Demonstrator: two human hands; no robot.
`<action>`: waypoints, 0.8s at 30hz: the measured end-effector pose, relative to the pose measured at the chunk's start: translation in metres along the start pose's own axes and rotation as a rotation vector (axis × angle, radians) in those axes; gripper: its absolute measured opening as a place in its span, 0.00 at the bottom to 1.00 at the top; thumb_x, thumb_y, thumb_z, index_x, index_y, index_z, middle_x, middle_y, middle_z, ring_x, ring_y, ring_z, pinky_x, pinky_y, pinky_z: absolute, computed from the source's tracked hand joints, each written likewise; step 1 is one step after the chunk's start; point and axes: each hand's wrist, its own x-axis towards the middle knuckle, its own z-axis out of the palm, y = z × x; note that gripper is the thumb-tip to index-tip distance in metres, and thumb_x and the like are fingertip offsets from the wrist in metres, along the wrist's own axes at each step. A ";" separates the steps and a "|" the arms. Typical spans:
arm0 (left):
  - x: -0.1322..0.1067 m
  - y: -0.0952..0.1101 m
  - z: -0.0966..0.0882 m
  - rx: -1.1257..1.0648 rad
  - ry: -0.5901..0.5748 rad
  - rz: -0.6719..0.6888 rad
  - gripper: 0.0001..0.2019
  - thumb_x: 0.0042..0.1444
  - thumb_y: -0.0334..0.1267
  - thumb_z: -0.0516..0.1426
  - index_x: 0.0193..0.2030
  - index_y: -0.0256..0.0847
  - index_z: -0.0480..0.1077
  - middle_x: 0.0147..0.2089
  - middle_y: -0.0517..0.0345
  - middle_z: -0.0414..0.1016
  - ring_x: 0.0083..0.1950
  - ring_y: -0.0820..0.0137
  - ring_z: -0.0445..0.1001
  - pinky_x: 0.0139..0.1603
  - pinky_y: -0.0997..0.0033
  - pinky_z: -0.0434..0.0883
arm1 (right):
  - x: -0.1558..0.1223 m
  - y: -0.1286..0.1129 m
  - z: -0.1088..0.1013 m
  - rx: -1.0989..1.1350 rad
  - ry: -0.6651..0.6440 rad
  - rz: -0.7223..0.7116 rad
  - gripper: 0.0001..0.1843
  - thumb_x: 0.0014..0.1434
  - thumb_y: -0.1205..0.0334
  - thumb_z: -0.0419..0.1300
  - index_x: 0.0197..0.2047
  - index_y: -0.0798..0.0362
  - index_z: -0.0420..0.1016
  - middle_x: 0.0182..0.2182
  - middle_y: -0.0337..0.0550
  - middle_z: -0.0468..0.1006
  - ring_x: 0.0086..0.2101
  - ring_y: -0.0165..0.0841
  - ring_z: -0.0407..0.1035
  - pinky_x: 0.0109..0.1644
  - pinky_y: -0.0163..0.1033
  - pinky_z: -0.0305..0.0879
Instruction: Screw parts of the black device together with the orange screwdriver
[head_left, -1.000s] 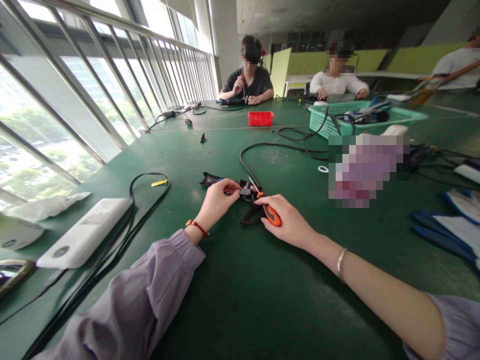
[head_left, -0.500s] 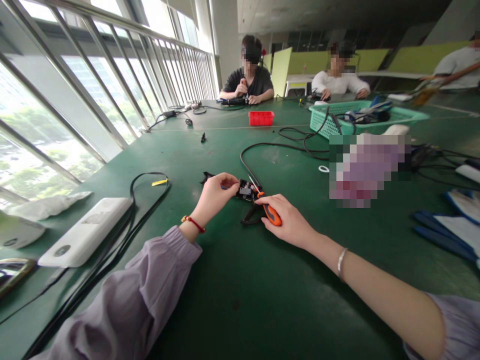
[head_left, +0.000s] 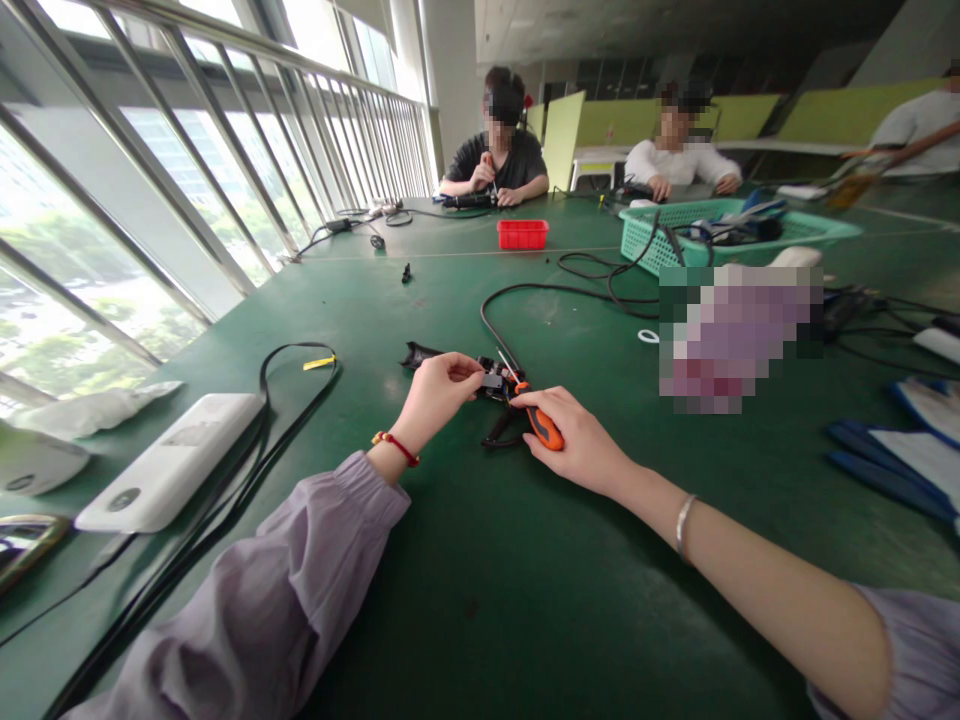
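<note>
A small black device (head_left: 491, 381) with a grey part and a black cable lies on the green table (head_left: 450, 560). My left hand (head_left: 435, 395) pinches it from the left, fingers closed on it. A black casing piece (head_left: 418, 354) pokes out just behind that hand. My right hand (head_left: 581, 445) is wrapped round an orange-and-black screwdriver (head_left: 541, 426), whose tip rests against the device.
A white power bank (head_left: 165, 465) and a black cable loop (head_left: 292, 385) lie at the left. A red bin (head_left: 522, 235) and a green basket (head_left: 675, 235) stand further back. Other people sit at the far end. Blue and white items (head_left: 900, 450) lie at the right.
My left hand shifted slightly on the device, first covering the black casing piece, then uncovering it again. The right hand and screwdriver have hardly moved.
</note>
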 end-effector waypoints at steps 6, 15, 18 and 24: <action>-0.002 -0.004 0.001 0.286 0.095 0.218 0.02 0.51 0.32 0.59 0.31 0.37 0.73 0.31 0.58 0.77 0.32 0.71 0.75 0.38 0.71 0.74 | 0.000 0.000 0.000 -0.010 -0.001 0.000 0.22 0.53 0.68 0.58 0.53 0.52 0.68 0.45 0.49 0.72 0.48 0.39 0.67 0.57 0.48 0.65; -0.018 -0.015 0.006 0.625 0.168 0.788 0.11 0.64 0.34 0.50 0.45 0.41 0.73 0.43 0.55 0.75 0.42 0.73 0.74 0.43 0.75 0.72 | 0.000 0.002 0.003 0.022 0.024 0.039 0.22 0.54 0.67 0.57 0.53 0.51 0.66 0.47 0.49 0.72 0.48 0.39 0.68 0.57 0.49 0.64; -0.017 -0.017 0.010 0.603 0.170 0.839 0.10 0.64 0.33 0.49 0.47 0.40 0.71 0.42 0.55 0.76 0.44 0.72 0.74 0.46 0.73 0.72 | 0.000 0.002 0.003 0.069 0.052 0.070 0.23 0.55 0.67 0.57 0.55 0.50 0.64 0.47 0.48 0.72 0.48 0.38 0.69 0.57 0.49 0.65; -0.016 -0.016 0.012 0.614 0.090 0.794 0.11 0.65 0.34 0.48 0.46 0.40 0.70 0.40 0.54 0.76 0.42 0.71 0.74 0.44 0.72 0.71 | 0.000 0.001 0.002 0.202 0.116 0.119 0.24 0.55 0.66 0.56 0.56 0.48 0.59 0.48 0.46 0.75 0.47 0.37 0.72 0.55 0.47 0.66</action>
